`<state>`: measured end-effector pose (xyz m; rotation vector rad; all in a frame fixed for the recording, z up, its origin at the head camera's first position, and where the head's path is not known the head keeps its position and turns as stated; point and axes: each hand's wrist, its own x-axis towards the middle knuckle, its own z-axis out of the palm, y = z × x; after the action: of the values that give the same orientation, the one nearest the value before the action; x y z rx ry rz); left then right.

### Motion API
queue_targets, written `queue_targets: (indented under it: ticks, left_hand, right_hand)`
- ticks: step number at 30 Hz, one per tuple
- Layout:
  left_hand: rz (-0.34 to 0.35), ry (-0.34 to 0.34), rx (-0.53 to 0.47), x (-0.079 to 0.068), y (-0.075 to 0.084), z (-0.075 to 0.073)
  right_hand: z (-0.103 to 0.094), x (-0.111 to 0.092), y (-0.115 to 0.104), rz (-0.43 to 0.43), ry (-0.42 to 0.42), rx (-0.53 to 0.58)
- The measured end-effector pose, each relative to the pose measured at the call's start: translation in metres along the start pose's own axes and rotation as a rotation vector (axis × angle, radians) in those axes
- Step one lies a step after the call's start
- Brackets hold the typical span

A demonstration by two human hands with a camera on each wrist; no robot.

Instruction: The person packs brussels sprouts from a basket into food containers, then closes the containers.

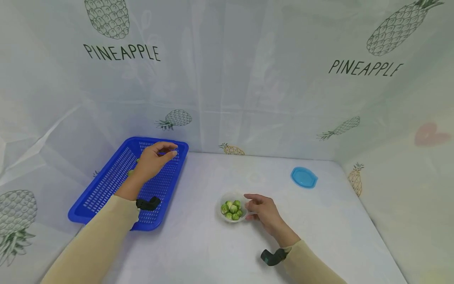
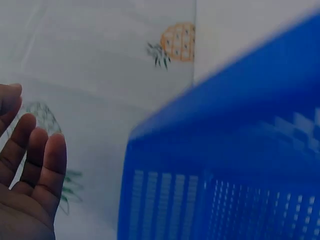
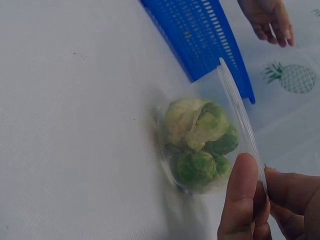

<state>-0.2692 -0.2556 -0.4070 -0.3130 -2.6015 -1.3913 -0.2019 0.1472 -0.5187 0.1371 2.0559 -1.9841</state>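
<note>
A small clear plastic bowl (image 1: 231,195) stands on the white table with several Brussels sprouts (image 1: 233,209) in it. My right hand (image 1: 267,215) pinches the bowl's right side; in the right wrist view, thumb and fingers grip its rim (image 3: 239,115). Above the far part of a blue plastic basket (image 1: 161,185) hovers my left hand (image 1: 153,159), its fingers loosely curved with nothing visible between them. The left wrist view shows that hand (image 2: 32,175) apart from the basket wall (image 2: 165,150). Green sprouts (image 1: 130,172) lie in the basket, partly hidden by the left arm.
A light blue lid (image 1: 304,177) lies at the back right of the table. White sheets printed with pineapples (image 1: 178,117) hang behind and along both sides. The basket takes up the table's left side.
</note>
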Motion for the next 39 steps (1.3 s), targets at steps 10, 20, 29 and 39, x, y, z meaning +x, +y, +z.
queue_targets:
  ticks: [10, 20, 29, 39]
  left_hand:
    - [-0.074, 0.052, 0.118, 0.004, -0.049, -0.048]
    - [-0.146, 0.033, 0.176, -0.006, -0.093, -0.064]
    - [-0.178, -0.037, 0.228, -0.008, -0.114, -0.069]
    - [-0.219, -0.130, 0.250, -0.008, -0.125, -0.074]
  right_hand:
    - [0.002, -0.002, -0.001, 0.010, 0.010, 0.003]
    - [0.002, -0.001, -0.001, 0.013, 0.006, 0.008]
    - [0.002, -0.002, -0.002, 0.012, 0.013, -0.004]
    - [0.000, -0.001, 0.000, 0.010, 0.017, -0.012]
